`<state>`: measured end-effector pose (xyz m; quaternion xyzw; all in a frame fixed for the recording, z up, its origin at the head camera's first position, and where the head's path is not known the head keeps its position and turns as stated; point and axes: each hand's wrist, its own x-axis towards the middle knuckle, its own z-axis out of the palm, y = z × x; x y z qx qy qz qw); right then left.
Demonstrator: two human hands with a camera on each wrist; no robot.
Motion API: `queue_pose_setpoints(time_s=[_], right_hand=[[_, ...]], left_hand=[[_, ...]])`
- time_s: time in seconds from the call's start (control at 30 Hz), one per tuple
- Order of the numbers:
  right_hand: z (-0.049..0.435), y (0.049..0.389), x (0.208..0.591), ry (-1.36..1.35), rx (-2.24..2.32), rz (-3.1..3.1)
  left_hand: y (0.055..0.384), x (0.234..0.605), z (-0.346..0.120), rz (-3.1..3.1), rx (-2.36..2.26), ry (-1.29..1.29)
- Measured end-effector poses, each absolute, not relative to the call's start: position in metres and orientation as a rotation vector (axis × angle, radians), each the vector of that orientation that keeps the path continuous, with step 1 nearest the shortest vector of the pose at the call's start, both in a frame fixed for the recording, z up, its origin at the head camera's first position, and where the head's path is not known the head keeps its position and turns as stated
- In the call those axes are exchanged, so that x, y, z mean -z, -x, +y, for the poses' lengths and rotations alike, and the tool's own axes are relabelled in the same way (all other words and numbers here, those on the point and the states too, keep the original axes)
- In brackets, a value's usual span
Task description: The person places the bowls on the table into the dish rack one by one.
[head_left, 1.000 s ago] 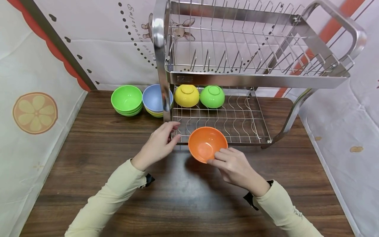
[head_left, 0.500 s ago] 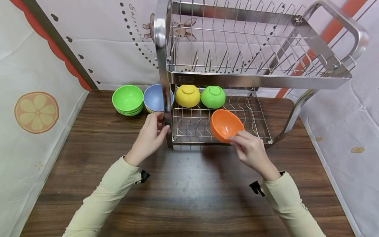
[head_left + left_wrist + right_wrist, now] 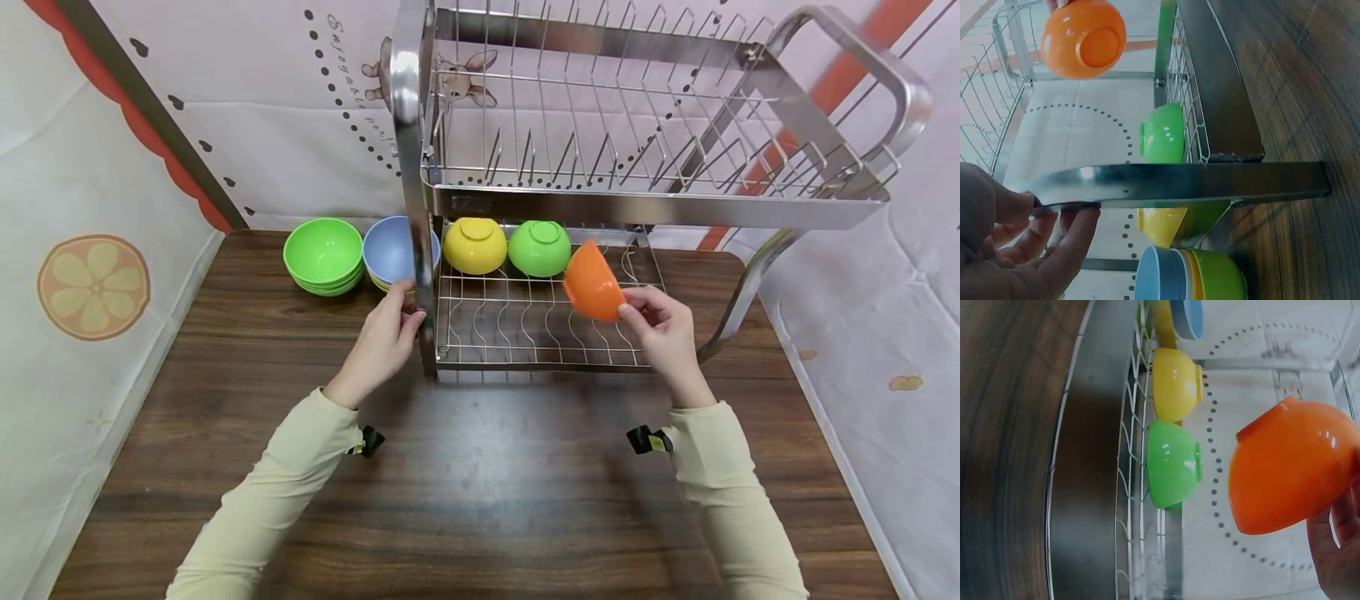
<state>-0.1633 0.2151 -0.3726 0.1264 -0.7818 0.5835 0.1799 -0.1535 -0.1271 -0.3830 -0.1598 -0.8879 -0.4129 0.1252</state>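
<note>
My right hand (image 3: 666,335) pinches an orange bowl (image 3: 596,287) by its edge. The bowl is tilted onto its side above the rack's lower tier, just right of an upturned green bowl (image 3: 539,248). Left of that one sits an upturned yellow bowl (image 3: 476,246). In the right wrist view, the orange bowl (image 3: 1297,465) shows its outer side and foot ring, apart from the green one. My left hand (image 3: 381,337) holds the left front post of the metal dish rack (image 3: 425,283); the left wrist view shows thumb and fingers on opposite sides of the post (image 3: 1179,184).
Outside the rack on the left stand a stack of green bowls (image 3: 322,254) and a stack topped by a blue bowl (image 3: 388,250). The rack's upper wire tier (image 3: 600,125) overhangs the lower one. A patterned cloth backs the wooden table (image 3: 480,500).
My right hand has carried the orange bowl up and right over the lower tier, turning it from facing up onto its side. My left hand has moved left onto the rack's post.
</note>
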Motion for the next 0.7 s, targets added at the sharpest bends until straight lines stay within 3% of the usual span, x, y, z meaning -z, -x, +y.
queue_pose_setpoints(time_s=[0.3, 0.7], right_hand=[[0.217, 0.198, 0.376, 0.08, -2.342, -1.542], [0.232, 0.227, 0.384, 0.495, -2.867, -0.985]], left_hand=[[0.152, 0.38, -0.128, -2.649, 1.247, 0.428], [0.154, 0.382, -0.129, -2.654, 1.262, 0.437]])
